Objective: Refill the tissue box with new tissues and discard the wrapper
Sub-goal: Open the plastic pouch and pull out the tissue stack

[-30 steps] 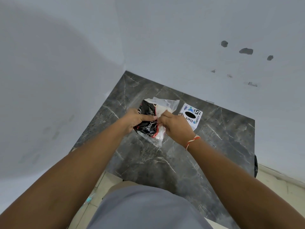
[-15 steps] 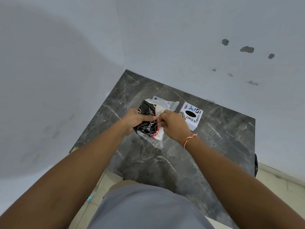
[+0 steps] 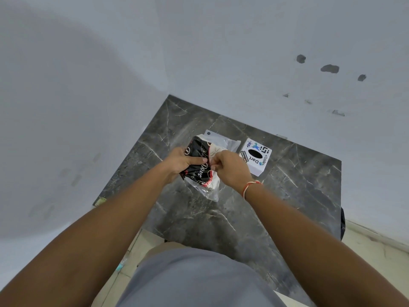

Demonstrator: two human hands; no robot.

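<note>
Dark veined marble desk [image 3: 254, 209]. Left hand [image 3: 180, 161] grips crinkly black-printed plastic tissue pack [image 3: 200, 171]; right hand [image 3: 229, 168] pinches its wrapper. White cardboard tissue box [image 3: 257, 167] beside, oval slot.

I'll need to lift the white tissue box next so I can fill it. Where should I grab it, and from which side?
Take the box by its two opposite side walls, coming down from above with the right hand, which is nearest. It sits flat on the table with its oval opening facing up, so keep fingers on the walls, off the opening. The pack crowds its left side.
</note>
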